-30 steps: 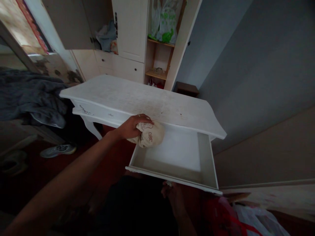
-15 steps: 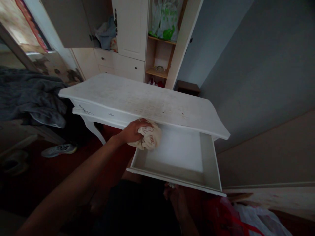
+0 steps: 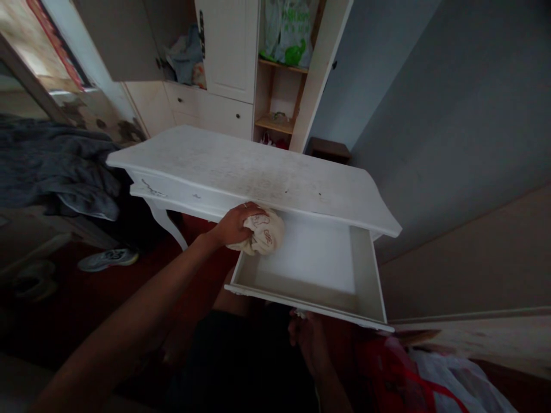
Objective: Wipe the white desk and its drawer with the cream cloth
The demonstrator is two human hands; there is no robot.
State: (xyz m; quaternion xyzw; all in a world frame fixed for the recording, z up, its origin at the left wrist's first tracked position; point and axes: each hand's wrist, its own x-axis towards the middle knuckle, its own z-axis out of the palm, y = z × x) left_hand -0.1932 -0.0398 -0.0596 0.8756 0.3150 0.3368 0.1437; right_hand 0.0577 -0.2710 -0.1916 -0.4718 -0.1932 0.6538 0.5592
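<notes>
My left hand [image 3: 238, 222] is closed round a bunched cream cloth [image 3: 267, 234] with dark reddish embroidery or print. The cloth is at the back left corner of a pulled-out drawer [image 3: 365, 275], just under the desktop edge. That drawer belongs to a white desk [image 3: 206, 152] with a smudged top, and its white bottom shows bare. Below the drawer front, my right hand [image 3: 307, 335] has curled fingers in shadow. Something small and whitish is at its fingertips; I cannot make out what.
Behind the desk stands a white wardrobe [image 3: 228, 51] with open doors and plastic bags [image 3: 295, 34] on a shelf. Dark grey clothing [image 3: 55, 166] lies at the left, with a shoe [image 3: 107, 260] on the red floor. Red and white bags [image 3: 451, 378] sit at lower right.
The view has shifted slightly. My left hand and the cloth stay at the drawer's left side, and the drawer front appears a little nearer to the desk. My right hand remains below it.
</notes>
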